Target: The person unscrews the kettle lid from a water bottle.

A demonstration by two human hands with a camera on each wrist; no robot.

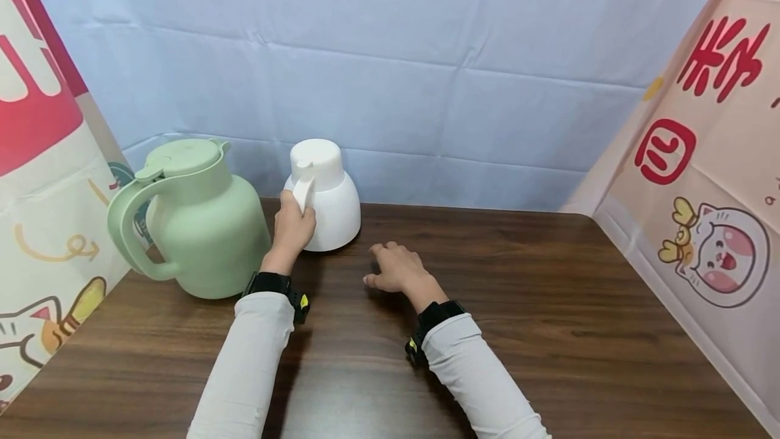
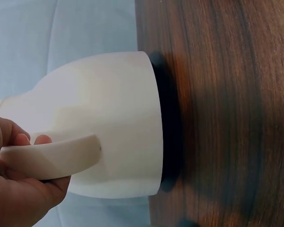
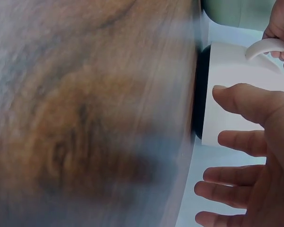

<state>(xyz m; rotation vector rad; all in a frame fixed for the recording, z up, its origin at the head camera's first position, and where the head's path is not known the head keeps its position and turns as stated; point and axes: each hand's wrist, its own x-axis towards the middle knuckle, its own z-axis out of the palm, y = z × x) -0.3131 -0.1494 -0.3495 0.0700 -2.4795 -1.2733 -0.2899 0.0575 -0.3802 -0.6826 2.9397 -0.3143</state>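
A white thermos jug (image 1: pixel 332 212) with a rounded body and narrower lid stands upright near the back edge of the table. My left hand (image 1: pixel 292 225) grips its handle (image 2: pixel 61 156), fingers curled round it in the left wrist view. Below the white body shows a dark base (image 2: pixel 168 123), close over the wood. To the right of the jug, my right hand (image 1: pixel 397 268) is over the table with its fingers spread and nothing in it. In the right wrist view its thumb and fingers (image 3: pixel 241 142) overlap the jug's body.
A larger green thermos jug (image 1: pixel 204 229) stands at the left, its handle (image 1: pixel 131 229) facing left. Both jugs are on a dark wooden table (image 1: pixel 548 330). A pale blue cloth (image 1: pixel 390 73) hangs behind, with printed cloths (image 1: pixel 701 276) along the left and right sides.
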